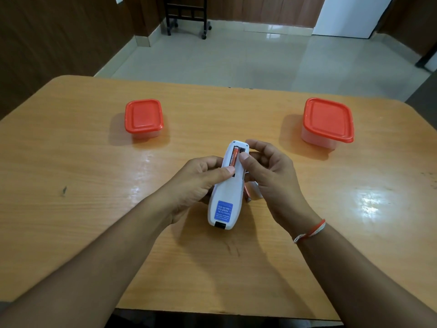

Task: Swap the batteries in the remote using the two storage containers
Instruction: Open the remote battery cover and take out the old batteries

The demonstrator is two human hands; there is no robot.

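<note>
A white remote (227,192) is held back side up above the table's middle, its battery bay uncovered. One orange battery (234,158) sits in the bay's left slot; the right slot looks dark. My left hand (198,181) grips the remote's left side, thumb at the battery's near end. My right hand (267,171) holds the right side with its thumb over the bay. A second orange battery (247,194) lies on the table under the remote, beside a white piece (256,188), probably the cover. Two clear containers with shut red lids stand at left (143,117) and right (327,120).
The wooden table (82,185) has its near edge just below my forearms and its far edge behind the containers. A thread bracelet is on my right wrist. Beyond the table are a tiled floor, a black wheeled frame (186,17) and wood-panelled walls.
</note>
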